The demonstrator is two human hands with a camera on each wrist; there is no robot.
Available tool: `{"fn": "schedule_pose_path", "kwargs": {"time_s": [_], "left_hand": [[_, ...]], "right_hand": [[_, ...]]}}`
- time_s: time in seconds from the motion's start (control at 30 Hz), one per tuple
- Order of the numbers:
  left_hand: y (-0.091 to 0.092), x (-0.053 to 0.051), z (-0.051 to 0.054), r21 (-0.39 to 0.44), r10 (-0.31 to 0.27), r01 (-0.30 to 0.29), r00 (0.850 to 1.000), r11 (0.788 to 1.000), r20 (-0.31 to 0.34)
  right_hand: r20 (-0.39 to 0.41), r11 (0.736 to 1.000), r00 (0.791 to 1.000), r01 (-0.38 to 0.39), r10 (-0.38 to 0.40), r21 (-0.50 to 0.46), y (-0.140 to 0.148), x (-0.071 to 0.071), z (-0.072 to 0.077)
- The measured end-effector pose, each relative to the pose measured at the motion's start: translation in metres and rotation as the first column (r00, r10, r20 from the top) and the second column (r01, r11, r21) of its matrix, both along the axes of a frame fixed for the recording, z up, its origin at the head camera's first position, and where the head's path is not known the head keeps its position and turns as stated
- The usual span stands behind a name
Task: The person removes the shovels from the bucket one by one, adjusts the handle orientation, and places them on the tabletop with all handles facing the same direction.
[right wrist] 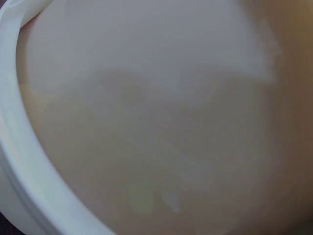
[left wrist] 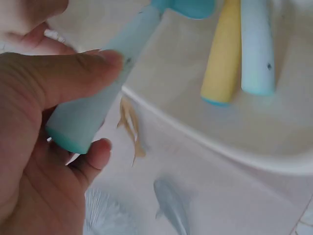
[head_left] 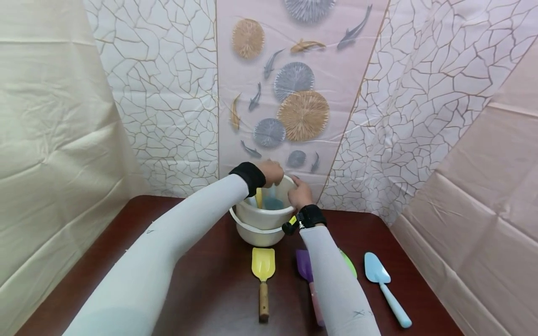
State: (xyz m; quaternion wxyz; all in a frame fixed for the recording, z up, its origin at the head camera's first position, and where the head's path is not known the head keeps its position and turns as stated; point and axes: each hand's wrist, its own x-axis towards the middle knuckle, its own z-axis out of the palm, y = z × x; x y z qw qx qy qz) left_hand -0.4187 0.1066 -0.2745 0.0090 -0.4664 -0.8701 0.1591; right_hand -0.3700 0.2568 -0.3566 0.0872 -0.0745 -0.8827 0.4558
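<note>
Two white basins are stacked at the back of the table, the upper basin (head_left: 269, 217) tilted inside the lower basin (head_left: 257, 237). My left hand (head_left: 271, 171) is above the upper one's far rim and grips the pale blue handle (left wrist: 100, 107) of a small shovel with a teal blade (left wrist: 195, 7). My right hand (head_left: 300, 194) holds the upper basin's right rim, fingers partly hidden. Inside that basin lie a yellow handle (left wrist: 222, 58) and another pale blue handle (left wrist: 257, 54). The right wrist view shows mostly the blurred white basin wall (right wrist: 146, 122).
On the dark red table (head_left: 210, 289) lie a yellow scoop (head_left: 263, 265) with a wooden handle, a purple scoop (head_left: 303, 265), a green tool (head_left: 349, 264) mostly behind the right sleeve, and a light blue trowel (head_left: 376, 269). Patterned cloth (head_left: 176, 93) hangs behind.
</note>
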Motion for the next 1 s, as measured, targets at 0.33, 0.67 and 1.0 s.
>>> {"fn": "schedule_pose_path", "kwargs": {"time_s": [0.33, 0.67, 1.0], "left_hand": [[-0.043, 0.007, 0.016, 0.191, -0.136, 0.145, 0.989, 0.971, -0.062], [-0.086, 0.024, 0.037, 0.443, -0.250, 0.275, 0.961, 0.853, -0.113], [-0.129, 0.086, 0.038, 0.549, -0.173, 0.376, 0.906, 0.746, -0.386]], "right_hand": [[0.014, 1.000, 1.000, 0.008, -0.008, 0.010, 0.003, -0.002, -0.008], [0.021, 1.000, 1.000, 0.017, -0.017, 0.004, 0.004, -0.008, -0.011], [-0.016, 1.000, 1.000, 0.008, -0.007, 0.025, 0.003, -0.009, -0.008]]}}
